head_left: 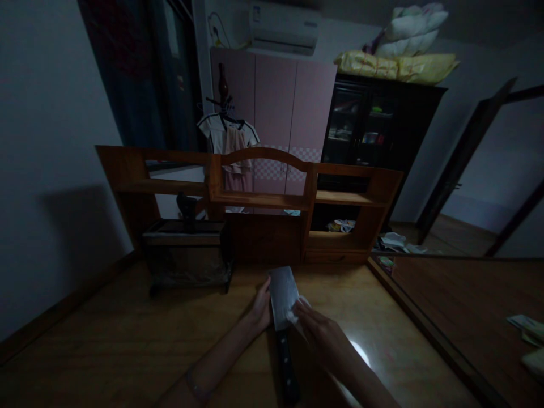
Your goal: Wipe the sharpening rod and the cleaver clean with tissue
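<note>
A cleaver [284, 294] with a broad metal blade and a black riveted handle [287, 365] is held above the wooden surface, its handle pointing toward me. My left hand [262, 306] grips the blade along its left edge, with the fingers partly hidden behind it. On the lower right of the blade, my right hand [317, 328] presses a white tissue or thin cloth [292, 315] against the metal. Part of this white material hangs below the right hand. The light is dim, and fine detail on the blade cannot be made out.
A wooden shelf unit [263, 199] stands along the back of the wooden surface [238, 283]. A glass tank [187, 258] with a dark top sits at the left. To the right runs a raised wooden edge [420, 323], with papers [527, 326] beyond it.
</note>
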### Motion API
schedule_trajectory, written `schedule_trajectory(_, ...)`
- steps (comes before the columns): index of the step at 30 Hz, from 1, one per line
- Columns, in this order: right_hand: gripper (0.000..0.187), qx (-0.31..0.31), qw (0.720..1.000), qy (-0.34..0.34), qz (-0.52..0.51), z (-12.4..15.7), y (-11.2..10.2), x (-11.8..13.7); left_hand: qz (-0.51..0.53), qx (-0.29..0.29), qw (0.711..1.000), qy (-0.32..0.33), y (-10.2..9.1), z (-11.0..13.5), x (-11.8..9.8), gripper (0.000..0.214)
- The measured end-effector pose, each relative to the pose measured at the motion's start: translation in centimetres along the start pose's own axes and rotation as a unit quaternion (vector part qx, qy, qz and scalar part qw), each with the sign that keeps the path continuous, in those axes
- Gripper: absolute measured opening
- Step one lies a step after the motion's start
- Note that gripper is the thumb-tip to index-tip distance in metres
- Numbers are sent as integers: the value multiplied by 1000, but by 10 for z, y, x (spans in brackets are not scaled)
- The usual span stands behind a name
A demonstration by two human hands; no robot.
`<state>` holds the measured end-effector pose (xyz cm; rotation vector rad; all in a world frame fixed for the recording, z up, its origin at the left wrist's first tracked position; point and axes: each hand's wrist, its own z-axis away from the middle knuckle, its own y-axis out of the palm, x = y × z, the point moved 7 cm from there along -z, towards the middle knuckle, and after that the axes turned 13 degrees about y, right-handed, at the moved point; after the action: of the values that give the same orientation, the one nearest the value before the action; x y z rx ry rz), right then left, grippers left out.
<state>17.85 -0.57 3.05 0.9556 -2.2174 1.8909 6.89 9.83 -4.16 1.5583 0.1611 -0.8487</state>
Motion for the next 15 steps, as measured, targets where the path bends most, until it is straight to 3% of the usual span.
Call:
schedule_trajectory(4,42,-50,998,-24,-15,-38,-2,18,11,3,1000,-11,-4,-2,2,54)
schedule_trajectory(8,35,-49,998,-36,12,-70,24,26,27,-43,999,14,-12,-4,0,48)
schedule_trajectory(11,41,-45,998,-42,-2,-73,37,27,23,-66,997,25,-18,-5,-1,45)
schedule_trajectory(15,45,0,996,-82,-31,-53,37,32,-20,-67,997,-17,-24,-5,3,52)
